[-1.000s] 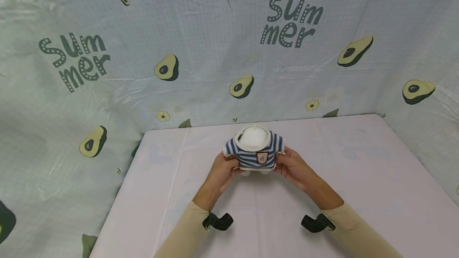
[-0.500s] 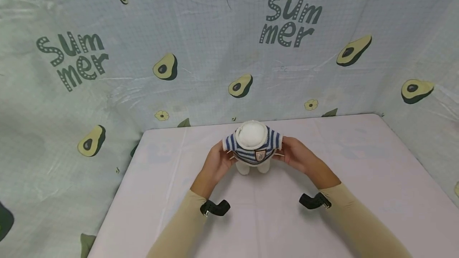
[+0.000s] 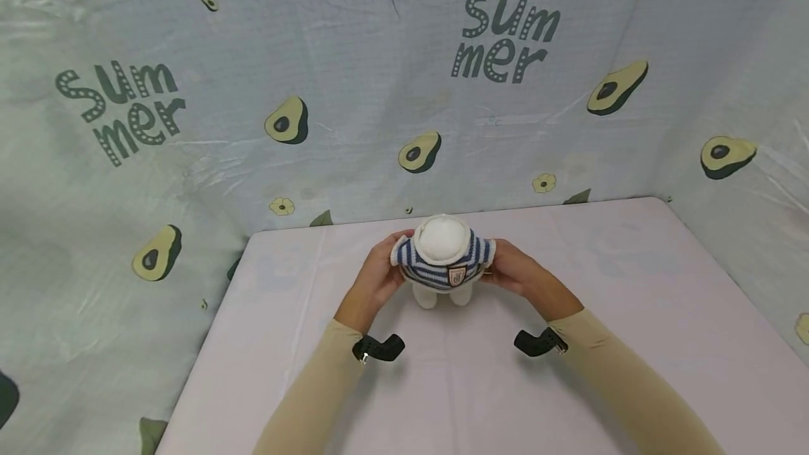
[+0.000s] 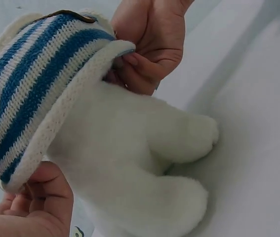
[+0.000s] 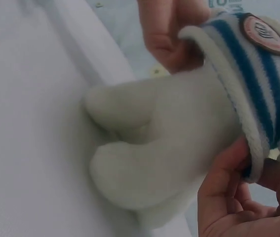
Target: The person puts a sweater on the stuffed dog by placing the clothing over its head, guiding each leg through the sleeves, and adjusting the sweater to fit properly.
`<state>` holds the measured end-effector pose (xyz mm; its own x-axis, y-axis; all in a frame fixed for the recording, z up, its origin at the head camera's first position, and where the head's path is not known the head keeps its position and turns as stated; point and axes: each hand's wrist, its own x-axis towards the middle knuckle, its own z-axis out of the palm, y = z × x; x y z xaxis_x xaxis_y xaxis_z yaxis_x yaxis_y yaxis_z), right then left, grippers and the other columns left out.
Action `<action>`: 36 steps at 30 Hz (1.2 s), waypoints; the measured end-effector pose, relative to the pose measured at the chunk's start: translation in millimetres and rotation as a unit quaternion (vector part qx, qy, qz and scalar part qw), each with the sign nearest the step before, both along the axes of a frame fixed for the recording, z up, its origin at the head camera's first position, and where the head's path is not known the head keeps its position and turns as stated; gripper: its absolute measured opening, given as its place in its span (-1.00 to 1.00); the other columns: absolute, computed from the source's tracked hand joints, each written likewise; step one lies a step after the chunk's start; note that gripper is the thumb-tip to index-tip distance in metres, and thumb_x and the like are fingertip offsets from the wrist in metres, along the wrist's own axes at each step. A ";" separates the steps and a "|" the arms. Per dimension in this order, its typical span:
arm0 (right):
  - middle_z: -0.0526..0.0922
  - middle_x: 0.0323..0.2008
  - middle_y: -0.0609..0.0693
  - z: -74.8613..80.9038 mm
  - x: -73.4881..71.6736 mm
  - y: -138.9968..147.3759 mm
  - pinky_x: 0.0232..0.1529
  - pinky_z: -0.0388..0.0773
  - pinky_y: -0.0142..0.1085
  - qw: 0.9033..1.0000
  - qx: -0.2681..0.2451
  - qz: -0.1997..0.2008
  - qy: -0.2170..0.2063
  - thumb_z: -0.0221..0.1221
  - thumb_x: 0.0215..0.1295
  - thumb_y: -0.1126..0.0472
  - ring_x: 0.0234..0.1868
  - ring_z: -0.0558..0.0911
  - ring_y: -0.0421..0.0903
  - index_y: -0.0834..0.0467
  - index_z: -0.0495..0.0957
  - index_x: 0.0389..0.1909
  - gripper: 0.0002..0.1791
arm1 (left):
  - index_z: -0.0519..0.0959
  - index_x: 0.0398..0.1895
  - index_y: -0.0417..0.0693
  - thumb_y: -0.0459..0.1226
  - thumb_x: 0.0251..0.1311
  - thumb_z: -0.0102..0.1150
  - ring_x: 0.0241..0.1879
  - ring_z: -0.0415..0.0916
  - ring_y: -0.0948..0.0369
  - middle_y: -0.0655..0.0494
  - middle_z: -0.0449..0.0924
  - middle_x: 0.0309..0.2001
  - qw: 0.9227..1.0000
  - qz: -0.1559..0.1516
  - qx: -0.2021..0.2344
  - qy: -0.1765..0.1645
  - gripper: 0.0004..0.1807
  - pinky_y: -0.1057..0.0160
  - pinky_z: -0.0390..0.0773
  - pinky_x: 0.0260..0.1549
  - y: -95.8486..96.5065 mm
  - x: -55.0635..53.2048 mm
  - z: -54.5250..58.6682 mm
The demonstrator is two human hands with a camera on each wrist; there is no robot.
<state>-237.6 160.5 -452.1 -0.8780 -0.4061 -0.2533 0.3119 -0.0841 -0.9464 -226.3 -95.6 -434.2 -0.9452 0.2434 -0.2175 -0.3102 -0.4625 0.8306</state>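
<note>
A white plush toy [image 3: 442,239] stands upright at the far middle of the table, its two short legs pointing down. It wears a knitted sweater [image 3: 426,274] with blue and white stripes and a small badge [image 3: 457,275] on the front. From the left, my left hand [image 3: 377,274] pinches the sweater's rolled white hem, as the left wrist view shows with its curled fingers [image 4: 46,190]. My right hand [image 3: 520,274] pinches the hem on the opposite side, thumb and finger at its edge in the right wrist view. Below the hem the toy's belly and legs [image 5: 130,168] are bare.
The toy stands near the back edge of the table, which is covered by a pale pink cloth [image 3: 442,392]. Behind it and at both sides hangs a curtain [image 3: 354,76] printed with avocados. A black wrist camera [image 3: 382,348] sits on each forearm.
The sweater has been drawn down over the toy, so its white head now stands out above the collar. Both hands shifted slightly away from me, and the toy's legs came into fuller view.
</note>
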 end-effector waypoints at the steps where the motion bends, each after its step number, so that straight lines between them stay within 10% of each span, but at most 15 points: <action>1: 0.50 -0.31 -0.09 -1.7 -0.1 -0.8 -0.13 0.58 -0.28 1.000 0.002 -0.001 0.000 -0.05 0.54 0.25 -0.25 0.48 -0.18 0.03 0.60 -0.32 -0.73 | 0.47 0.08 -0.16 -0.26 0.57 -0.15 -0.29 0.54 0.33 0.11 0.60 -0.08 1.000 0.009 -0.006 -0.004 -0.76 0.39 0.52 -0.37 0.8 -0.8 -2.0; 15: 0.57 -0.24 0.04 -7.2 5.6 -0.1 -0.12 0.64 -0.24 0.994 0.107 -0.027 0.003 -0.01 0.58 0.11 -0.21 0.59 -0.10 0.25 0.54 -0.10 -0.72 | 0.48 0.17 -0.23 -0.28 0.55 -0.11 -0.23 0.43 0.24 0.02 0.52 -0.01 0.996 0.026 -0.081 -0.020 -0.70 0.27 0.46 -0.30 -2.0 5.0 -17.2; 20: 0.63 -0.05 0.15 16.0 16.8 8.5 0.00 0.67 -0.18 0.970 0.236 -0.037 0.050 -0.03 0.58 -0.02 -0.10 0.66 -0.02 0.30 0.49 0.18 -0.52 | 0.53 0.12 -0.22 -0.21 0.54 -0.04 -0.20 0.42 0.17 0.02 0.51 -0.02 0.993 0.020 -0.118 0.006 -0.69 0.20 0.52 -0.26 -7.6 11.5 -10.2; 26: 0.61 -0.25 0.15 38.4 36.0 14.9 -0.09 0.66 -0.18 0.947 0.288 -0.097 0.103 -0.17 0.58 -0.27 -0.24 0.65 -0.02 0.30 0.49 -0.12 -0.33 | 0.51 0.11 -0.19 -0.14 0.53 -0.02 -0.21 0.45 0.18 0.06 0.51 -0.05 0.993 0.000 -0.116 0.030 -0.67 0.20 0.55 -0.24 -11.9 19.4 -3.4; 36: 0.64 -0.15 0.15 45.0 53.1 5.3 -0.03 0.65 -0.24 0.964 0.226 -0.061 0.124 0.11 0.48 -0.19 -0.10 0.62 0.01 0.30 0.54 -0.13 -0.45 | 0.32 0.34 -0.17 -0.19 0.45 0.10 0.03 0.46 0.17 0.01 0.44 0.17 0.989 -0.043 -0.116 0.077 -0.51 0.15 0.52 -0.03 -7.2 30.4 5.9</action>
